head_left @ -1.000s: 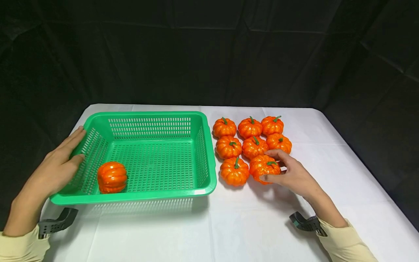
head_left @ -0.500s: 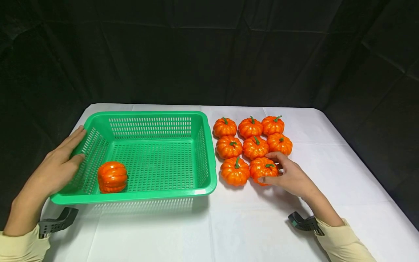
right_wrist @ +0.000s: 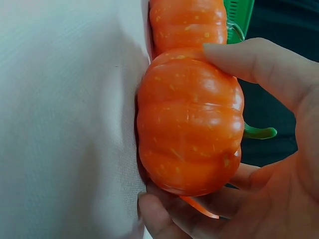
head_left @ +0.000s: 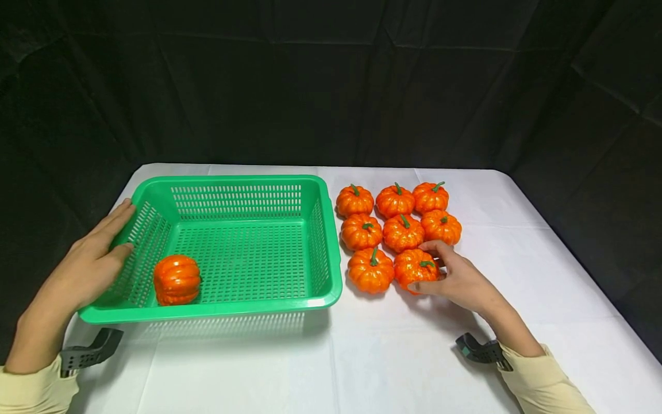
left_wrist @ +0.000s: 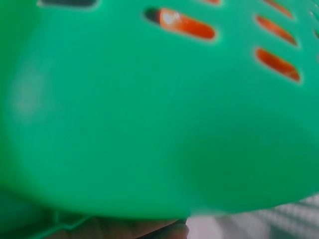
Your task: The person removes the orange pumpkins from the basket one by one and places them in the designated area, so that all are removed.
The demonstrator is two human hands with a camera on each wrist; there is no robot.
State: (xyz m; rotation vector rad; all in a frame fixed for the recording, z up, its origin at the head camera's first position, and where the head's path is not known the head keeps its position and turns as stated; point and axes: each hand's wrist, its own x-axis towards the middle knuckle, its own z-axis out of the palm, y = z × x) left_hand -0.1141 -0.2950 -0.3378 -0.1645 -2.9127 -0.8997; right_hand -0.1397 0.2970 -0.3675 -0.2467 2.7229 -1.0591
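Note:
In the head view, my right hand [head_left: 457, 276] grips a small orange pumpkin [head_left: 415, 269] with a green stem, at the near end of the middle column. The right wrist view shows the thumb on one side of this pumpkin [right_wrist: 192, 124] and curled fingers on the other, its underside against the white cloth. My left hand [head_left: 98, 256] rests along the left rim of a green plastic basket [head_left: 217, 310], fingers extended. One orange pumpkin [head_left: 177, 280] lies on its side in the basket's near left corner. The basket's wall [left_wrist: 139, 109] fills most of the left wrist view.
Several more pumpkins [head_left: 371, 271] stand close together in rows between the basket and the right hand, stems upward. A white cloth [head_left: 393, 362] covers the table. Black curtain [head_left: 331, 103] hangs behind and at the sides.
The pumpkin in my right hand has shifted slightly down toward the table and levelled beside its neighbours; the hand moved with it. My left hand and the basket have stayed put.

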